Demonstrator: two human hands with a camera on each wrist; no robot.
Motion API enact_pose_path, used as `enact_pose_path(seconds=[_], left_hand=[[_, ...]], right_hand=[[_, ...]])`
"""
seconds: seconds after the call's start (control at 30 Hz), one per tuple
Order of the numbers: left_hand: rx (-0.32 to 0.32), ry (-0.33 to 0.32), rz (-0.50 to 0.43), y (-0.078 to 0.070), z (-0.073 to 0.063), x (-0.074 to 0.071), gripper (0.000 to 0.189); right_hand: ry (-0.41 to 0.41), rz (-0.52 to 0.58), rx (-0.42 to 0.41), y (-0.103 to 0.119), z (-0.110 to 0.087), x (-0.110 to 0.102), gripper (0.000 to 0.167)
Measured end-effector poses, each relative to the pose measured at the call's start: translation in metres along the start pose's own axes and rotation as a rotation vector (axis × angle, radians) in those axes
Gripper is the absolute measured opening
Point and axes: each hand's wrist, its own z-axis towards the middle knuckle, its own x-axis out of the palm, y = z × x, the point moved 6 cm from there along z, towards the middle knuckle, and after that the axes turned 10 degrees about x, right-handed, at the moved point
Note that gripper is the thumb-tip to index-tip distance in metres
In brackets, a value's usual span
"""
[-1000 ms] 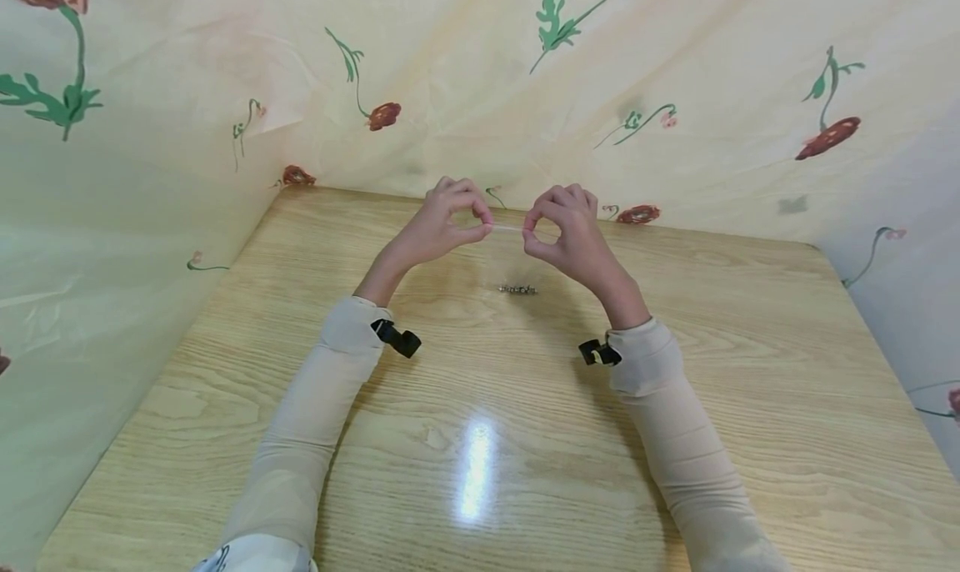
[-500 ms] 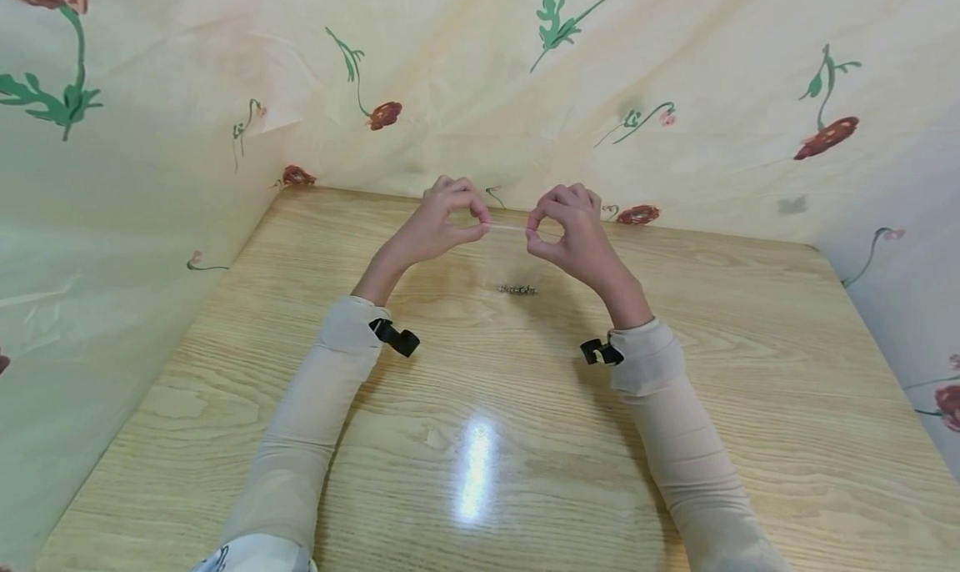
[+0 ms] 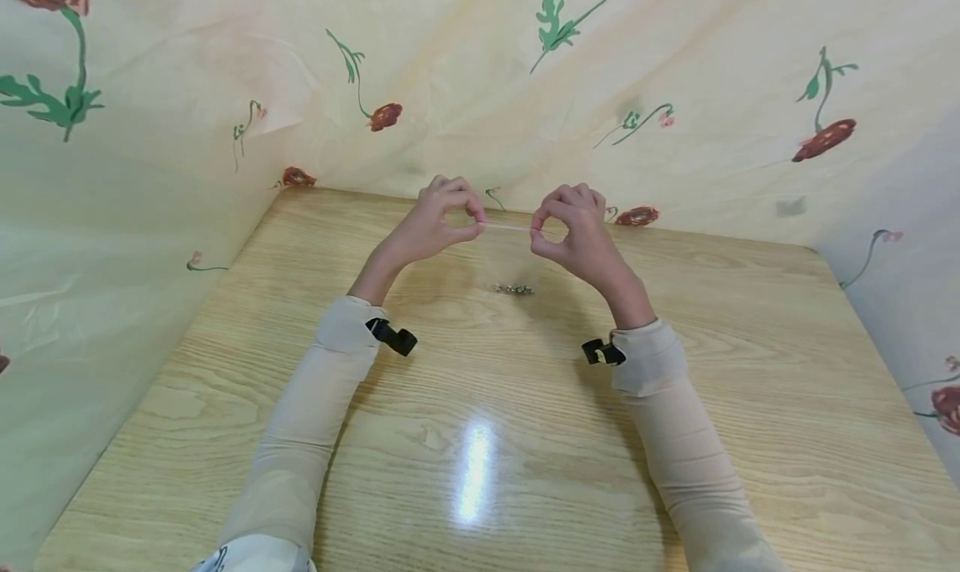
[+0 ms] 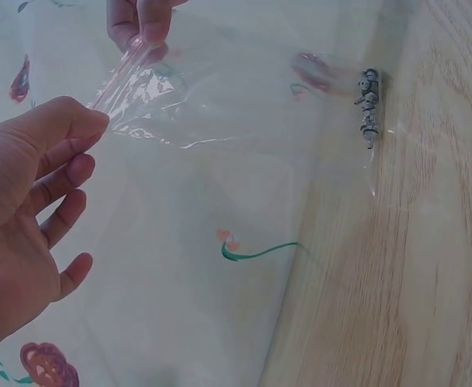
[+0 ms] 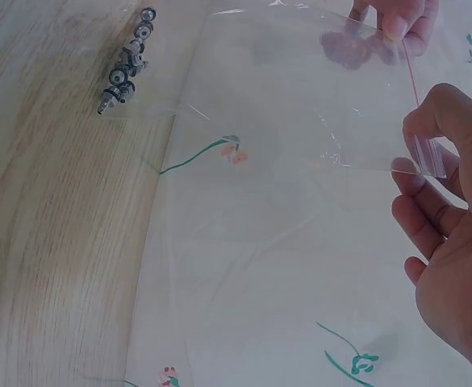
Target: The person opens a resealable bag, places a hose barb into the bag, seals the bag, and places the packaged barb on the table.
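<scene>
A clear zip-lock bag point(image 5: 300, 97) hangs between my two hands, its reddish seal strip point(image 5: 411, 74) along the top edge. Small metal parts, like screws or bolts with washers point(image 4: 369, 105), lie in a row at the bottom of the bag; their exact kind is hard to make out. My left hand point(image 3: 441, 220) pinches one top corner between thumb and forefinger. At the other corner my right hand point(image 3: 579, 232) pinches the same edge, the remaining fingers loosely bent. In the head view the bag is nearly invisible, and only its pale top edge and the metal row show.
Beneath the hands is a wood-grain table point(image 3: 480, 372) with a bright light reflection near its front. A pale flowered cloth point(image 3: 465, 72) hangs behind it and along both sides. Black wrist cameras are strapped to both sleeves.
My hands have drawn slightly apart, the left going left and the right going right, so more of the bag's top edge shows. The metal row has shifted a little left.
</scene>
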Motion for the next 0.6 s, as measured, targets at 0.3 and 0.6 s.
enact_pose_path(seconds=[0.3,0.6], left_hand=[[-0.013,0.009,0.006,0.0012,-0.0012,-0.0034,0.005],[-0.013,-0.003,-0.013,0.0049,-0.0025,-0.0068,0.003]], right_hand=[[0.009,-0.003,0.017,-0.0012,-0.0001,-0.0023,0.008],[0.013,-0.008,0.039,-0.0031,0.0001,-0.0034,0.009]])
